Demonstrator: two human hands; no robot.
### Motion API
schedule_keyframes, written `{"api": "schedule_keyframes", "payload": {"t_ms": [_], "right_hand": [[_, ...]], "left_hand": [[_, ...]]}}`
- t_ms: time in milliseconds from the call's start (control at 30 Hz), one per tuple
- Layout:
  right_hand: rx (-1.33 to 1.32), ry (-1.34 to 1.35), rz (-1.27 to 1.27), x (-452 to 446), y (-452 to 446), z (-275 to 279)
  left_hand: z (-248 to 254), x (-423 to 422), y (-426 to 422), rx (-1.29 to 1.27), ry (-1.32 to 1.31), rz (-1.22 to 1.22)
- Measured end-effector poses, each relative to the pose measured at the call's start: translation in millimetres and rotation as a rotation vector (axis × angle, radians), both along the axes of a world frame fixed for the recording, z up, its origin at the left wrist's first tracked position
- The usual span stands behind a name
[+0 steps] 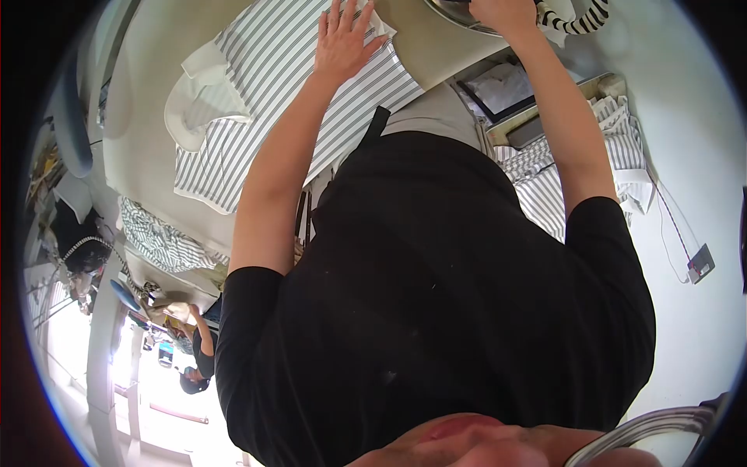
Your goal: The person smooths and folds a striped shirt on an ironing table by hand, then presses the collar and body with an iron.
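Note:
A striped white and grey garment (272, 86) with a plain white sleeve or collar piece (194, 105) lies spread on the pale table. My left hand (342, 39) rests flat on the garment's upper right part, fingers apart, holding nothing. At the top edge, my right hand (504, 15) is closed round a dark handle, partly cut off by the frame. Beneath that hand shows the rim of a metal-edged appliance like an iron (459, 22). A black and white striped hose or cord (580, 25) curves to the right of it.
An open drawer (510, 118) with a dark tray and striped cloth (545, 194) is at my right side. More patterned cloth (159, 237) hangs below the table's left edge. Another person (204, 354) works in the far lower left. A socket box (701, 263) with cables is on the right.

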State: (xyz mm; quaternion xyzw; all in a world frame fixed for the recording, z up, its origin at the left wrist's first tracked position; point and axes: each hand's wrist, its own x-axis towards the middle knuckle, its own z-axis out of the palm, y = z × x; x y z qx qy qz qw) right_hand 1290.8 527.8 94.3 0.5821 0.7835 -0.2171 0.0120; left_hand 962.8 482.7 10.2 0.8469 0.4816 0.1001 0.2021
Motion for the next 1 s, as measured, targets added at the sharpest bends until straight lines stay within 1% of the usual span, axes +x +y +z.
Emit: {"api": "schedule_keyframes", "payload": {"t_ms": [33,67,133,167,200,267,300,333,400,433,467,533,600,667,700,767,833,900,967,1000], "right_hand": [[0.015,0.225,-0.003,5,-1,1],[0.017,0.227,-0.005,3,-1,-1],[0.091,-0.164,-0.021,-13,0,-2],[0.123,-0.359,-0.027,-19,0,-4],[0.126,-0.357,-0.025,-16,-1,-4],[0.121,0.138,-0.026,3,-2,-5],[0.116,0.384,-0.023,7,-1,-7],[0.117,0.384,-0.019,6,-1,-13],[0.118,-0.162,0.015,-2,-5,-32],[0.118,-0.435,0.031,-14,-6,-26],[0.121,-0.435,0.037,-22,-14,-16],[0.616,0.015,0.169,-44,-39,7],[0.575,0.237,0.159,-75,-71,-14],[-0.093,0.329,-0.249,-115,-107,-23],[-0.090,0.329,-0.250,-128,-115,-41],[-0.216,0.640,-0.693,-149,-115,-80],[-0.190,0.670,-0.737,-160,-115,-103],[-0.117,0.711,-0.825,-165,-107,-107],[-0.117,0.720,-0.858,-164,-104,-107],[-0.127,0.723,-0.880,-164,-104,-106]], "left_hand": [[-8,0,-1,0.002,0.003,-0.003],[-20,1,0,0.038,-0.161,0.012],[-32,2,1,0.107,-0.491,0.043],[-39,-2,0,0.105,-0.488,0.046],[-32,-5,2,0.062,-0.444,0.032],[-22,-8,8,-0.025,-0.359,0.007],[-20,-9,11,-0.022,-0.360,0.011],[-17,-10,13,-0.032,-0.350,0.002],[-14,-14,16,-0.053,-0.328,-0.018],[-10,-13,17,-0.052,-0.329,-0.013],[-6,-10,17,0.016,-0.222,-0.027],[1,-5,20,0.150,-0.001,-0.043],[10,-1,20,0.150,0.021,-0.020],[16,3,21,0.152,0.052,-0.002],[18,5,22,0.154,0.051,-0.004],[20,5,27,0.111,0.081,-0.057],[21,1,28,0.083,0.108,-0.093],[21,2,34,0.099,0.122,-0.181],[20,4,46,0.116,0.131,-0.240],[18,3,54,0.109,0.113,-0.354]]}}
